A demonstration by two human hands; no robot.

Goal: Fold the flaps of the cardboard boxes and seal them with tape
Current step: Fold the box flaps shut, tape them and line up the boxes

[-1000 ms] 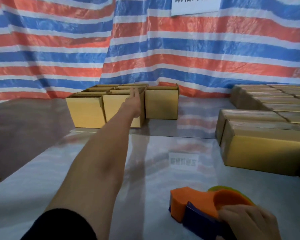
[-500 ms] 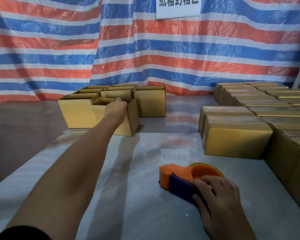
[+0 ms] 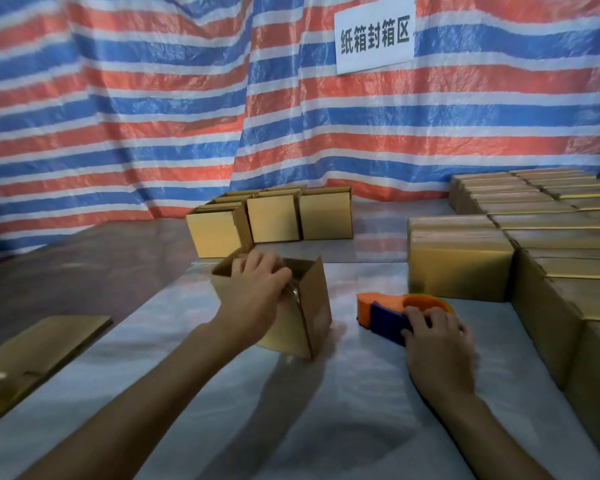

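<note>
An open cardboard box (image 3: 312, 317) stands on the table in front of me, tilted, with its flaps up. My left hand (image 3: 257, 292) grips its near top edge, fingers curled over the rim into the opening. To its right an orange and blue tape dispenser (image 3: 385, 311) lies on the table. My right hand (image 3: 437, 344) holds the dispenser's blue handle from behind.
More open boxes (image 3: 274, 216) stand in a group at the back of the table. Closed boxes (image 3: 465, 261) are stacked in rows along the right side. Flat cardboard (image 3: 39, 351) lies at the left edge. A striped tarp with a white sign (image 3: 374, 39) hangs behind.
My left hand has pulled one open box from the back group toward me to the table's middle. My right hand stays on the tape dispenser. The camera has tilted up.
</note>
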